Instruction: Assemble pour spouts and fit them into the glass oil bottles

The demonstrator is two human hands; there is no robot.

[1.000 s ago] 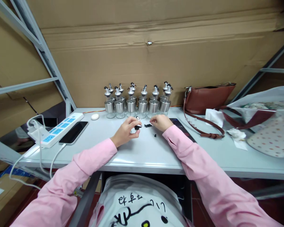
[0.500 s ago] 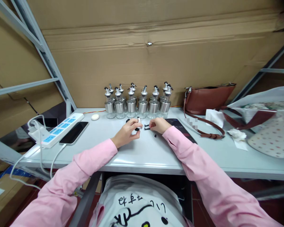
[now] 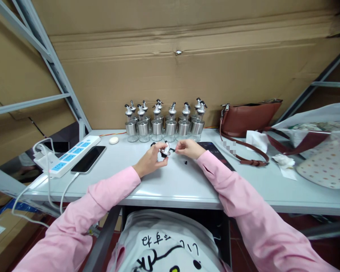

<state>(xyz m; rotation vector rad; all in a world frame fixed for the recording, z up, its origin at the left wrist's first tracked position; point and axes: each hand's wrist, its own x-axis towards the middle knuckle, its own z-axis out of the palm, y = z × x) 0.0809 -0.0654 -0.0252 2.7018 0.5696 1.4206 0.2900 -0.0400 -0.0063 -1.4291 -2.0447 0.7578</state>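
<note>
My left hand [image 3: 149, 160] is closed around a silver-and-black bottle pourer spout [image 3: 166, 150], which it holds above the table. Just to the right, my right hand [image 3: 190, 148] pinches a small black plastic piece [image 3: 172, 150] whose end is close to the spout; whether the two touch I cannot tell. A tiny black part [image 3: 186, 163] lies on the table below my right hand. Behind both hands stand several glass oil bottles [image 3: 170, 128] with steel sleeves and pourer tops, lined up in rows.
On the left lie a power strip [image 3: 73, 155], a smartphone [image 3: 89, 160] on a cable and a white round object [image 3: 113, 140]. A dark tablet or phone [image 3: 217, 155] sits by my right wrist. Farther right are a brown handbag [image 3: 249, 119], crumpled tissue [image 3: 283, 162] and a dotted bag [image 3: 325, 166].
My right hand has moved slightly left, bringing the black piece up to the spout. The piece has turned, and the spout in my left hand now shows more of its base.
</note>
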